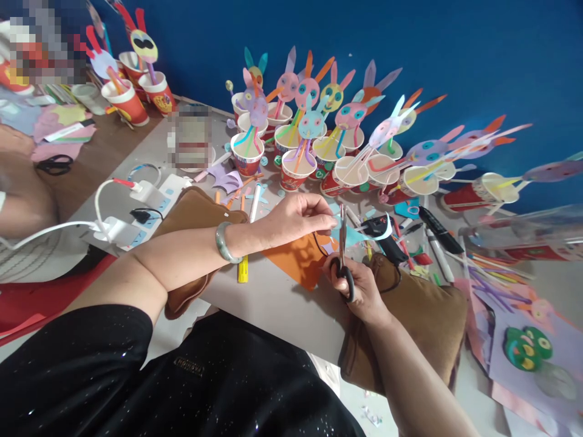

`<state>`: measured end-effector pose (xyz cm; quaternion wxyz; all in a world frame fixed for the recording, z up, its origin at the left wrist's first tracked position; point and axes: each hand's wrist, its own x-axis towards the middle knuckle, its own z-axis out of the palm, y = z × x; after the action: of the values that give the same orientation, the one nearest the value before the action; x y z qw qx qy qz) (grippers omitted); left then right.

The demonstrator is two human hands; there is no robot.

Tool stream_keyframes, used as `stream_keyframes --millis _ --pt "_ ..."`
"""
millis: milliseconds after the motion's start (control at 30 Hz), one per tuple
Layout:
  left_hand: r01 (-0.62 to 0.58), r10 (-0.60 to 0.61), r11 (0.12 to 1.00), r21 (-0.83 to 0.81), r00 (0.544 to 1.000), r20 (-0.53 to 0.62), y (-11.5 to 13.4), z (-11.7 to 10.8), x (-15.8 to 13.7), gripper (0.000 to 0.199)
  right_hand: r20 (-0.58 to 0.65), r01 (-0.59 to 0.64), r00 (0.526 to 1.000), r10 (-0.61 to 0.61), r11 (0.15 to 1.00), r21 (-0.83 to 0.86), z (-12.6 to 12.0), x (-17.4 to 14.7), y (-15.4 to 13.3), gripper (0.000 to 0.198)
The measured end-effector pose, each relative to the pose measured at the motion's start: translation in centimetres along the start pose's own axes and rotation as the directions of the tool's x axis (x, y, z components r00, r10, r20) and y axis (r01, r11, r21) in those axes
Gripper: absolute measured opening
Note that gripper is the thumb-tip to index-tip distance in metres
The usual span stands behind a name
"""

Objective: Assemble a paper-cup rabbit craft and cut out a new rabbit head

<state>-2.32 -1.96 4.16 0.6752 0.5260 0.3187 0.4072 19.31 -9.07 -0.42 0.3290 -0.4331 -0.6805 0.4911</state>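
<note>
My right hand (357, 285) is closed round the black handles of a pair of scissors (343, 249), whose blades point away from me. Between thumb and fingers, my left hand (300, 218) pinches a piece of light blue paper (357, 232) beside the blades. The paper's curled edge sticks out to the right of the scissors. Under both hands lies an orange sheet (296, 261) on the grey table (273, 315). Just beyond my right hand is a black glue gun (385, 237), partly covered by the blue paper.
Red paper cups (298, 170) with paper rabbit heads line the blue wall. Left are a power strip (150, 212) and a brown cushion (191, 212); another cushion (419, 321) lies under my right forearm. Markers (439, 230) lie right. Another person's arm (22, 182) is far left.
</note>
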Motion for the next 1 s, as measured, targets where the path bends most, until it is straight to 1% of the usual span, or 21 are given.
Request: stream_keyframes --millis 267,467,800,833,900,967,1000 --pt "-0.013 0.014 0.999 0.041 1.0 -0.022 -0.08 0.02 0.08 0.021 -0.004 0.003 1.0 -0.003 1.0 0.005 0.08 -0.07 0.1 0.067" --pt "-0.01 0.01 0.998 0.059 1.0 -0.008 0.07 -0.1 0.04 0.02 -0.012 0.012 1.0 -0.012 1.0 0.008 0.13 -0.01 0.04 0.068" --pt "-0.017 0.017 1.0 0.012 1.0 -0.011 -0.17 -0.15 0.06 0.027 -0.041 0.013 0.999 -0.012 1.0 0.029 0.09 -0.08 0.51 0.067" --pt "-0.016 0.017 1.0 0.012 1.0 -0.014 -0.15 -0.19 0.09 0.028 -0.059 0.013 0.998 -0.011 0.999 0.043 0.12 -0.07 0.57 0.066" --pt "-0.018 0.018 1.0 0.023 0.999 -0.034 0.0 -0.33 0.21 0.028 -0.134 0.025 0.991 -0.013 0.996 0.085 0.21 0.02 0.71 0.064" --pt "-0.022 0.024 0.999 0.031 0.998 -0.066 0.2 -0.59 0.4 0.024 -0.251 0.065 0.968 -0.024 0.986 0.153 0.34 0.25 0.86 0.061" --pt "-0.027 0.029 0.999 0.032 0.996 -0.086 0.3 -0.77 0.53 0.022 -0.315 0.092 0.949 -0.028 0.977 0.191 0.39 0.41 0.93 0.059"
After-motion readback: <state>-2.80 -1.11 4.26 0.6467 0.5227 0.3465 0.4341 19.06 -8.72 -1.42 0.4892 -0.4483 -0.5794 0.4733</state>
